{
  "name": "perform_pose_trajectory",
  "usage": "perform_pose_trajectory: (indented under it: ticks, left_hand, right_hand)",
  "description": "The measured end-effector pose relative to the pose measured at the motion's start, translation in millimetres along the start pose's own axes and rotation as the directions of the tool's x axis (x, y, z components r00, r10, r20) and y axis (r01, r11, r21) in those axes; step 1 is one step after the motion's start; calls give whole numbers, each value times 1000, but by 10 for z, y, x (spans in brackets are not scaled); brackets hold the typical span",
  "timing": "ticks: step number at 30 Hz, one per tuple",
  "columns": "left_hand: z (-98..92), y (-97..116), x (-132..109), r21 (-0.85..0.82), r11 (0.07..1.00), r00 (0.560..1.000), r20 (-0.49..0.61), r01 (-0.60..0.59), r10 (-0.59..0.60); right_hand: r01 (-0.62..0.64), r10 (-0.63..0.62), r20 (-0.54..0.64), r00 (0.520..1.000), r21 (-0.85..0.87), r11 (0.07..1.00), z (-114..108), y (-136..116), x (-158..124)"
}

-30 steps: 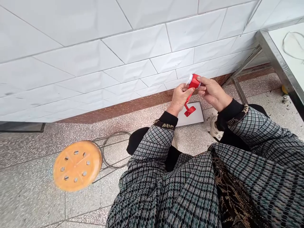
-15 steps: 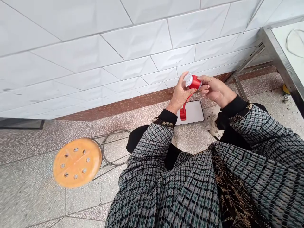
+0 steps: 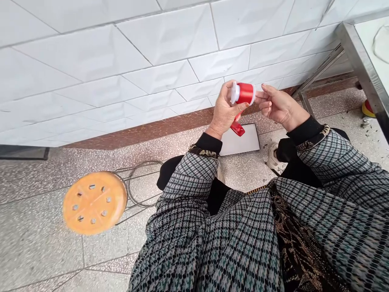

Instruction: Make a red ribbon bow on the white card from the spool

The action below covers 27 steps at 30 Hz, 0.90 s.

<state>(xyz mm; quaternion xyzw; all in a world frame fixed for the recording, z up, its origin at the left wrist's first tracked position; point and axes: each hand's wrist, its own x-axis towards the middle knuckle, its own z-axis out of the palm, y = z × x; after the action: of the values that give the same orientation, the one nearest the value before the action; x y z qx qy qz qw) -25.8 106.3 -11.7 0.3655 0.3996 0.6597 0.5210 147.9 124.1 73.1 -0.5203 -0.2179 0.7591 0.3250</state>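
Observation:
My left hand (image 3: pixel 223 108) is wrapped around a spool of red ribbon (image 3: pixel 246 93) with white end flanges, held up in front of the wall. From under that hand a loose end of shiny red ribbon (image 3: pixel 238 129) hangs down. My right hand (image 3: pixel 278 104) is at the right end of the spool, its fingers apart and partly curled with the thumb raised. Its fingertips are close to the white rim; whether they touch it I cannot tell. Nothing shows between those fingers.
A flat white panel with a dark edge (image 3: pixel 247 142) lies on the speckled floor below my hands. A round orange stool (image 3: pixel 95 202) with metal legs is tipped on its side at the left. At the right stands a metal-framed table (image 3: pixel 361 61). White tiled wall (image 3: pixel 170 36) rises ahead.
My right hand has drawn back from the spool, its fingers loosened. My left hand has moved slightly up and left with the spool, turning it sideways. The hanging ribbon end has swung up.

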Motion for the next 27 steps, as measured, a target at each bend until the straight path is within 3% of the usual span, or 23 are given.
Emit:
perform_pose_trajectory:
  ticks: [2, 4, 7, 10, 12, 14, 16, 18, 21, 27]
  left_hand:
    - [26, 128, -6, -81, 988, 991, 22, 134, -132]
    - [52, 247, -9, -145, 968, 979, 8, 204, -205]
    - [96, 368, -43, -197, 951, 969, -8, 240, -246]
    - [116, 428, -123, -215, 944, 967, 1, 250, -256]
    - [112, 456, -192, -223, 936, 961, 11, 271, -275]
    - [100, 486, -258, -229, 925, 951, 20, 304, -307]
    - [88, 525, -313, -233, 912, 940, 25, 336, -340]
    - [78, 571, -349, -230, 902, 929, 31, 364, -368]
    - [73, 636, -372, -216, 896, 920, 48, 389, -388]
    - [86, 627, -379, -227, 888, 916, 56, 400, -398]
  right_hand:
    - [58, -75, -100, 992, -162, 985, -64, 147, 129]
    - [51, -78, -96, 992, -255, 966, -119, 384, 280]
    - [31, -89, -90, 992, -510, 860, -173, 820, 478]
    - [-136, 72, -144, 987, -501, 855, -197, 1194, 597]
    - [-118, 50, -137, 989, -551, 826, -202, 1352, 643]
    - [32, -79, -38, 996, -683, 730, -201, 1441, 677]
    - [193, -125, 147, 981, -774, 603, -201, 1484, 706]
    - [302, -59, 317, 946, -805, 511, -202, 1511, 729]
    - [386, 54, 448, 892, -819, 425, -197, 1547, 732]
    - [400, 330, 553, 765, -809, 430, -161, 1598, 565]
